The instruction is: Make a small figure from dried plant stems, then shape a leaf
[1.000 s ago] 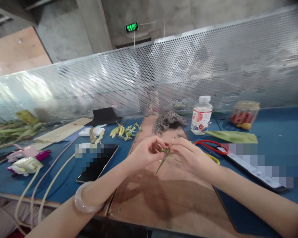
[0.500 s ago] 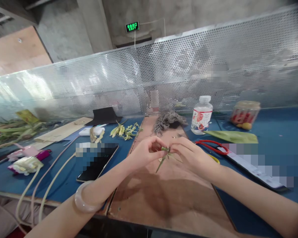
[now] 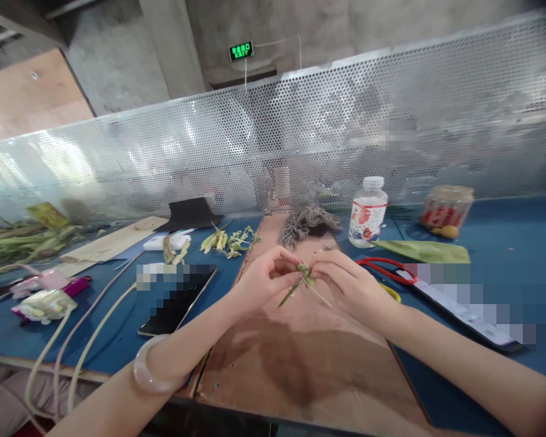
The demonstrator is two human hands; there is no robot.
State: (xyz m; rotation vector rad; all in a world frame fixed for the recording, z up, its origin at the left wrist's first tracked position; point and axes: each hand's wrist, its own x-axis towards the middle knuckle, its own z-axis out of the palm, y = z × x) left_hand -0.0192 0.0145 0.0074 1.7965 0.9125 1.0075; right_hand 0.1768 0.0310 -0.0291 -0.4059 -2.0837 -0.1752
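Over the brown board, a small bundle of green leaf strips (image 3: 305, 274) is pinched between my two hands. My left hand (image 3: 266, 276) has thumb and index finger closed on its left side. From the right, my right hand (image 3: 350, 279) grips the same bundle, its fingers bent together. Narrow strip ends stick out below, one pointing down left and one down right. How the strips cross at the centre is partly hidden by my fingertips.
Grey yarn (image 3: 307, 223) lies behind my hands. To the right are a clear bottle (image 3: 367, 212), a jar (image 3: 446, 209), a broad green leaf (image 3: 430, 251) and red handles (image 3: 386, 267). A phone (image 3: 182, 303), cables and wilted leaves (image 3: 216, 240) lie left. A perforated metal screen (image 3: 236, 145) stands behind.
The strip ends below my fingers have swung and spread apart, the left one tilting further left. Both hands keep their pinch in nearly the same place. The view has shifted slightly.
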